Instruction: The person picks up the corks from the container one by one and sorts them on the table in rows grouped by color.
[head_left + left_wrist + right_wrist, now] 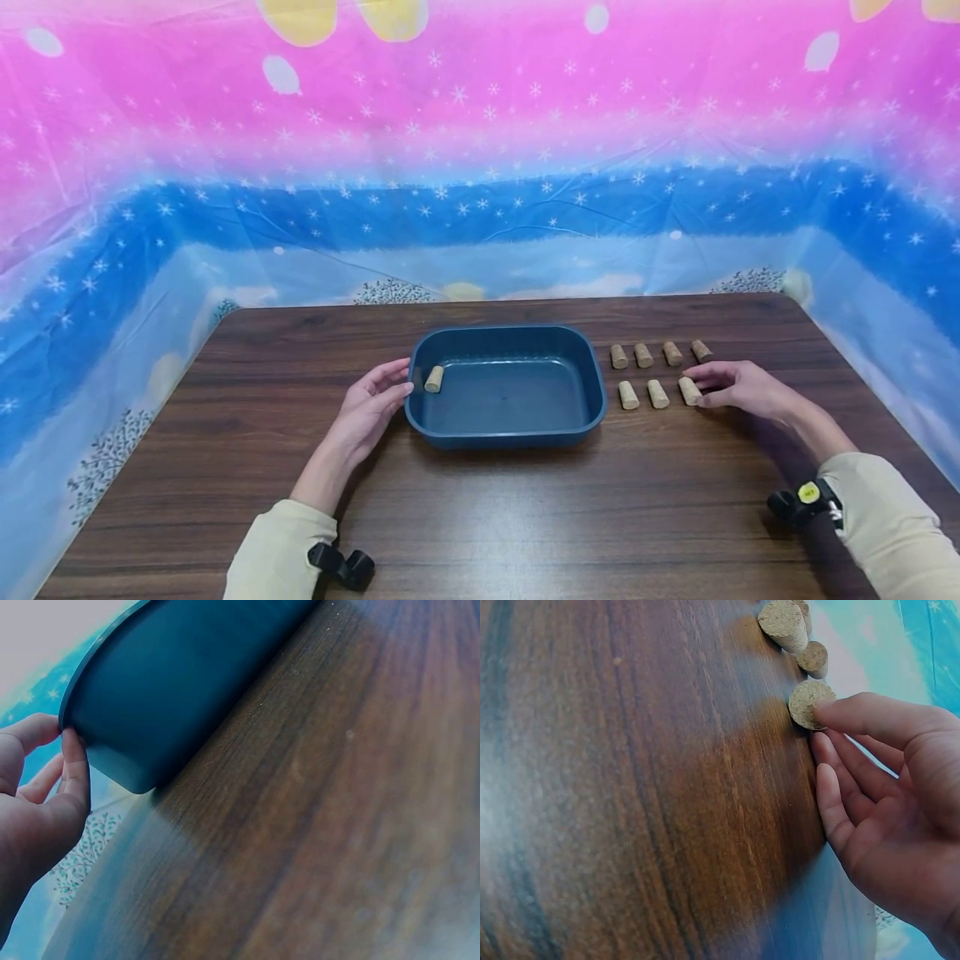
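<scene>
A dark blue plastic basin [504,436] stands on the table, with one cork [434,379] lying inside at its left end. My left hand [370,410] pinches the basin's left rim between thumb and fingers; the left wrist view shows the thumb and index finger [75,761] meeting at the edge. To the right of the basin, my right hand [750,390] has its thumb and fingertips on a cork [688,392], the rightmost of the front row. In the right wrist view the thumb presses on the round end of that cork [808,705].
Two more corks, a left one [628,395] and a middle one [657,394], make up the front row. Behind them runs a back row of several corks [643,356]. The brown wooden table [480,517] is bordered by a pink and blue snowflake cloth [480,208].
</scene>
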`<state>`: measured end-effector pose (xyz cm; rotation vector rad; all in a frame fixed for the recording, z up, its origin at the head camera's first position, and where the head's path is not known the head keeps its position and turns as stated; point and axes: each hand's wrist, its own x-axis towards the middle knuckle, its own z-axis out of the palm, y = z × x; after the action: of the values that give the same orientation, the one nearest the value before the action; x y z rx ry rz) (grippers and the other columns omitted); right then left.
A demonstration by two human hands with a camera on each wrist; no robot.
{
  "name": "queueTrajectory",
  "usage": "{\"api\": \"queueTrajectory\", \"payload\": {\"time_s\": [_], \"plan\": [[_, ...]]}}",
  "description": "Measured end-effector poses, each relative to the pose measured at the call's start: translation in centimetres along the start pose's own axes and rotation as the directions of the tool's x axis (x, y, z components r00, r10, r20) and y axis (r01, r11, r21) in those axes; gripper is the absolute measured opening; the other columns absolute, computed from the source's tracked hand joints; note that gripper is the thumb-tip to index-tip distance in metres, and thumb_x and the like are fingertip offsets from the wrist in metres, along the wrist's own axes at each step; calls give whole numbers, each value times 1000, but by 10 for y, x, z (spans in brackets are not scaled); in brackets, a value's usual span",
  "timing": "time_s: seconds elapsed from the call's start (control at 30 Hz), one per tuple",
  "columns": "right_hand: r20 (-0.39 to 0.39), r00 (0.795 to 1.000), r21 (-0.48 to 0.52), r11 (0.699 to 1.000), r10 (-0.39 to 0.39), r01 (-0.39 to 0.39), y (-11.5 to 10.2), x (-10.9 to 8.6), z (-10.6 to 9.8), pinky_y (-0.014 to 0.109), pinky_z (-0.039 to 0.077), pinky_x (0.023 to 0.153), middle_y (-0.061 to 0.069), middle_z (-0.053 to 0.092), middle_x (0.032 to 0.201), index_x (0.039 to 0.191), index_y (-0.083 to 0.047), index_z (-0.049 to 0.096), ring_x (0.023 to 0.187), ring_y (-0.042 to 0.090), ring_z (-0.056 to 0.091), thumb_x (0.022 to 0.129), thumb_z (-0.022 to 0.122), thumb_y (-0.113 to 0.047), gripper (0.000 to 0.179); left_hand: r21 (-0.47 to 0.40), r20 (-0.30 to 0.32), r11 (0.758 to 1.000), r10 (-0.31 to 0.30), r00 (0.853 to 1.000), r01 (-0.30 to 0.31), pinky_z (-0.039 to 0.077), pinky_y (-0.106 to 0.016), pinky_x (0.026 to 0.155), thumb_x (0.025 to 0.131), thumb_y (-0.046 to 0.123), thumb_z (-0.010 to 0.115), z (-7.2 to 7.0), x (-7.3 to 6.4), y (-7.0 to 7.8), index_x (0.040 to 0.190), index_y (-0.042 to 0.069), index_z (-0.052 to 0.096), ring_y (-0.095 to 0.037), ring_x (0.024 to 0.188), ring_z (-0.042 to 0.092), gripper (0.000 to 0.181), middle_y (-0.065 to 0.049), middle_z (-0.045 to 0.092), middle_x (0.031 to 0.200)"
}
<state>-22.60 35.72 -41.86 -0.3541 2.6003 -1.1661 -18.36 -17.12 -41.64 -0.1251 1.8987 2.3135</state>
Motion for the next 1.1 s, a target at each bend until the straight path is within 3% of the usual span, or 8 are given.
{"api": "queueTrajectory", "payload": {"time_s": [0.57,0.83,1.1], "plan": [[0,1000,7,1000,-6,6,1,0,1,22,47,79,22,62,119,131,8,53,106,23,57,82,77,-17,60,-6,-10,1000,-2,1000,2,47,-23,91,94,0,57,1,1,0,139,-3,43,-20,113,50,47,-12,47,127],[-9,1000,18,1000,-18,18,3,-1,0,21,47,79,24,61,120,131,9,52,101,9,57,82,76,-16,60,-1,-3,1000,-3,1000,3,46,-23,93,95,1,57,0,0,0,140,-3,42,-21,113,50,48,-15,46,130],[-10,1000,9,1000,1,-1,3,-3,0,21,46,80,25,59,122,132,9,51,110,28,56,83,76,-17,60,-7,0,1000,5,1000,-5,47,-23,92,94,0,58,0,0,0,139,-3,43,-22,114,50,47,-15,46,130]]}}
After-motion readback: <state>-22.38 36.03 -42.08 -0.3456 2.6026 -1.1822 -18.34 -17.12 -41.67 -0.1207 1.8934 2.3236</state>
